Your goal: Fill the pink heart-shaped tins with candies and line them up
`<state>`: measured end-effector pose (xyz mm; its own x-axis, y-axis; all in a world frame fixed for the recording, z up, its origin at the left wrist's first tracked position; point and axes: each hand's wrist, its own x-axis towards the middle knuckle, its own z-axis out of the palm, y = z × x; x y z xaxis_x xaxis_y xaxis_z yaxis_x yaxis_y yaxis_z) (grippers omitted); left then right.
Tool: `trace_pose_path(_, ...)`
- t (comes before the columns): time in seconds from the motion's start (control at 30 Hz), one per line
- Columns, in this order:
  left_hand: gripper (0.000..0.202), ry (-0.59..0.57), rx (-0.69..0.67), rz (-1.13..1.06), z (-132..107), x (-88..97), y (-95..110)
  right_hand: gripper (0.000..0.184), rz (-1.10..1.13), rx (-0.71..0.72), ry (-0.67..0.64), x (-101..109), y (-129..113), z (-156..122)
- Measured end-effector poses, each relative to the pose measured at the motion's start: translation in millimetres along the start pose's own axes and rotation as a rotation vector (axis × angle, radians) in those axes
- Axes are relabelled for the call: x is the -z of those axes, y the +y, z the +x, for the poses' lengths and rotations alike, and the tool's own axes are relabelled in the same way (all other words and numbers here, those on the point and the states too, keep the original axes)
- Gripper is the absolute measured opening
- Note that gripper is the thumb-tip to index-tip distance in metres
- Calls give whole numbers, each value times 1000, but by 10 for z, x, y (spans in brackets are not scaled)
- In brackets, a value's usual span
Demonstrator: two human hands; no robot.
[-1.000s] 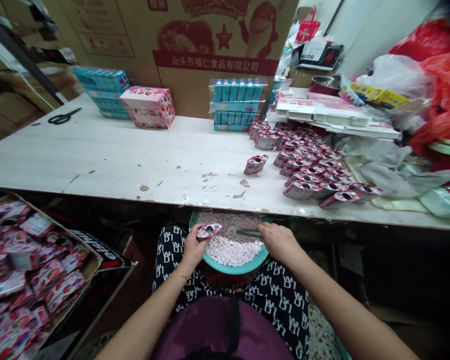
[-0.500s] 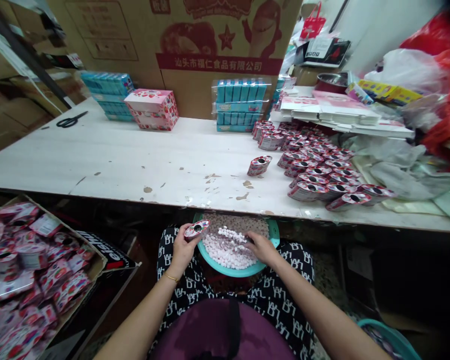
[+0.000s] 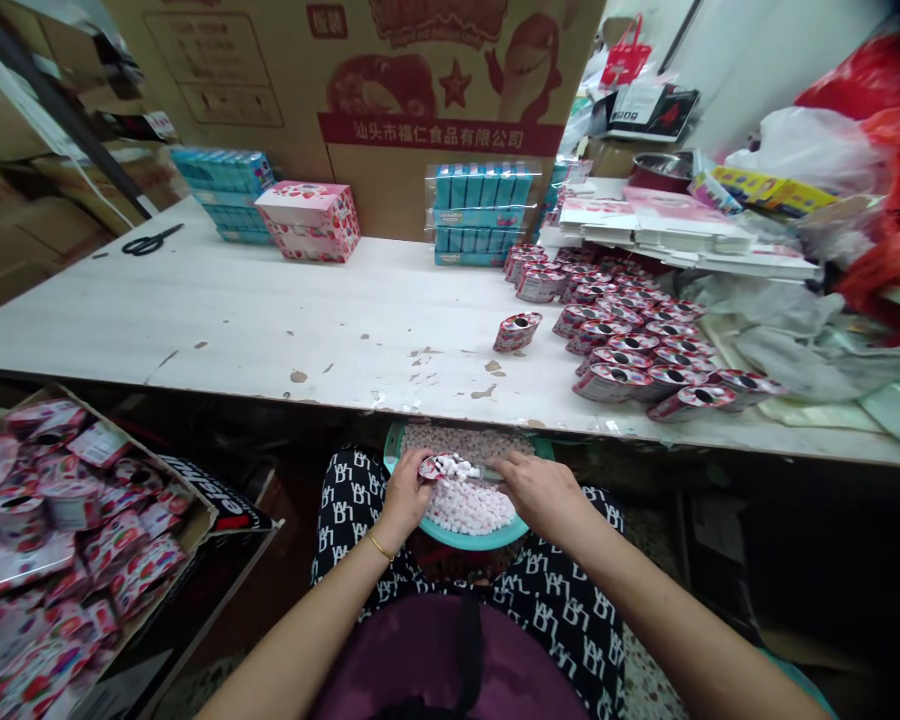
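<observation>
My left hand (image 3: 406, 492) is closed around a small strawberry-print candy box (image 3: 433, 466), its open top tilted toward the right. White candy pellets (image 3: 457, 466) lie heaped at the mouth of that box. They rest on a greyish scoop (image 3: 489, 474), mostly hidden by the candies and fingers, which my right hand (image 3: 540, 490) grips from the right. Below both hands a turquoise basin (image 3: 461, 541), full of loose white and pale pink pellets, sits between the knees.
Many similar boxes (image 3: 621, 380) stand on the white table (image 3: 330, 300) at right, one box (image 3: 516, 332) apart. A carton (image 3: 217, 500) of more boxes is at lower left. Scissors (image 3: 152, 240), a pink box (image 3: 307, 222) and blue packs (image 3: 481, 215) line the back.
My left hand has brought the box rightward over the basin. My right hand has moved the loaded scoop left to its mouth, and the pellets now meet the opening.
</observation>
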<state>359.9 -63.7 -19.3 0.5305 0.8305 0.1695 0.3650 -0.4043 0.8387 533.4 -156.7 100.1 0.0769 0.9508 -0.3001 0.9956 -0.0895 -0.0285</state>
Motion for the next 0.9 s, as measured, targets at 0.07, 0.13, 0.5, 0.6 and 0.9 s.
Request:
trace_pose_path(0.07, 36, -5, 4, -22, -4, -5, -7, 21, -6, -4, 0, -1, 2, -34)
trace_pose_path(0.13, 36, -14, 10, -57, -9, -20, -3, 22, -4, -3, 6, -6, 2, -57)
trace_pose_path(0.5, 36, -8, 21, -55, -14, 87, -36, 23, 61, -70, 56, -139, 227, -222)
trace_pose_path(0.6, 36, -6, 58, -72, 26, 216, -84, 23, 96, -122, 29, -286, 347, -251)
trace_pose_path(0.9, 47, 0, 327, -742, 38, 8, 165, 31, 341, -166, 52, -657, 599, -244)
